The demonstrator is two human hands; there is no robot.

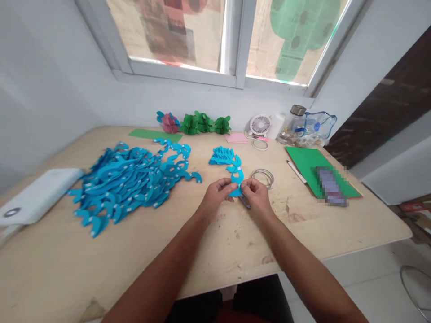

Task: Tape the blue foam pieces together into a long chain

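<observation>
Between both hands is the near end of a blue paper chain (237, 177) made of curved cut pieces with small white patches. My left hand (216, 196) pinches its left edge between thumb and fingers. On its right edge my right hand (257, 195) is closed, fingertips together close to the left thumb. The rest of the chain runs away from me to a bunched blue stack (222, 155) on the table. Below the right fingers lies a small dark tool (246, 203), mostly hidden, its kind unclear. A large heap of similar blue paper pieces (131, 177) spreads to the left.
On the wooden table (215, 251) lie a white device (42, 193), wire coils (263, 178), a pen (296, 172), green sheets (303, 163) and a blurred phone-like object (332, 186). Along the wall stand green paper ornaments (203, 122), a small fan (260, 125) and a bottle (296, 121).
</observation>
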